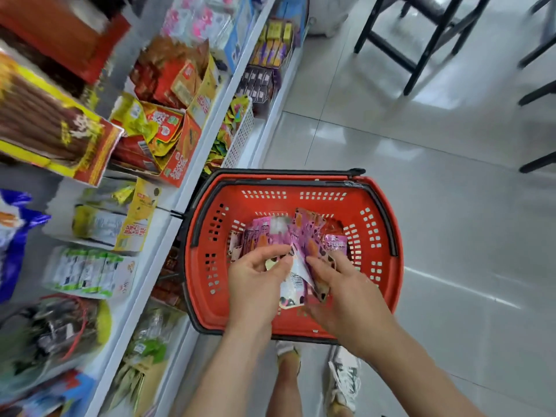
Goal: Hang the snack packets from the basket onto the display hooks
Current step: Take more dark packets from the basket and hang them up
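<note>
Left hand [255, 284] pinched one snack packet [293, 282], right hand [349, 293] clamped the fanned bunch [304, 236] over the basket [388, 236]. We were probably separating singles for hooking. Shelves [164, 245] at 9 o'clock.

— What is the person wearing?
— Sneakers, mainly. The right shoe [344, 379] is white with black patches and white laces.
— And the other one?
— The left shoe [288, 352] shows a white toe with a yellowish edge.
— Anything higher up?
— The forearms [228, 365], the left hand [255, 284], the right hand [343, 296] and the leg [284, 392] are bare.
</note>
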Tool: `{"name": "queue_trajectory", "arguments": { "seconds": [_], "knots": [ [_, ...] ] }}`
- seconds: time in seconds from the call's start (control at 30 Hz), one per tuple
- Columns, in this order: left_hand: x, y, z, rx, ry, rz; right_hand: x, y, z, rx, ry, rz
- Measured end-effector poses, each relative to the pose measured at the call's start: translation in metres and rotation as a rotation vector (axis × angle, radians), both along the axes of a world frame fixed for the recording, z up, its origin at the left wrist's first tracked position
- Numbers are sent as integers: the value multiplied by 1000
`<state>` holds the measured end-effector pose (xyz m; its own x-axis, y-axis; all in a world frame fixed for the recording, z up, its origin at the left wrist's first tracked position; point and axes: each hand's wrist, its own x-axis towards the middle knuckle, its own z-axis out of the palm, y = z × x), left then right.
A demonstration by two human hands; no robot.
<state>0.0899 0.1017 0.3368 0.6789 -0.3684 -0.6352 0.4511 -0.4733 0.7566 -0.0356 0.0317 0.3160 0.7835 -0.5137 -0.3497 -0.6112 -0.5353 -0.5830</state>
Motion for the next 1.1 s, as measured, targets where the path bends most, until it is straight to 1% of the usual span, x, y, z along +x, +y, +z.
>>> {"name": "queue_trajectory", "arguments": {
  "seconds": [0.1,0.17,0.23,0.4,0.5,0.57,0.6,0.63,0.7,0.77,0.8,0.83,0.87,0.93,1.1],
  "knots": [
    [-10,1,49,-67,101,126,-2,5,39,-31,-58,52],
    [-14,2,89,-139,178,216,-3,7,70,-82,-167,13],
    [-16,1,132,-226,231,258,-5,8,106,-93,-277,-41],
    [-24,2,231,-399,272,264,-3,6,198,-125,-564,-172],
    [-30,6,291,-486,236,185,-5,4,252,-71,-675,-247],
    [-30,11,330,-513,146,99,-9,-1,289,27,-697,-314],
    [-31,14,349,-508,62,48,-11,-4,308,103,-692,-360],
    [-30,19,365,-471,-78,-12,-14,-6,326,191,-678,-393],
    [-29,31,396,-317,-446,-166,-18,-11,362,369,-663,-415],
    [-33,44,423,-119,-765,-345,-20,-12,401,460,-657,-364],
    [-36,49,434,-30,-868,-432,-20,-13,419,486,-669,-326],
    [-38,54,444,19,-910,-477,-19,-12,436,502,-683,-284],
    [-40,60,453,29,-887,-479,-19,-9,453,516,-696,-249],
    [-37,69,469,-27,-816,-416,-16,-4,479,527,-732,-213],
    [-31,91,507,-79,-857,-234,3,24,514,645,-775,-239]
  ]
}}
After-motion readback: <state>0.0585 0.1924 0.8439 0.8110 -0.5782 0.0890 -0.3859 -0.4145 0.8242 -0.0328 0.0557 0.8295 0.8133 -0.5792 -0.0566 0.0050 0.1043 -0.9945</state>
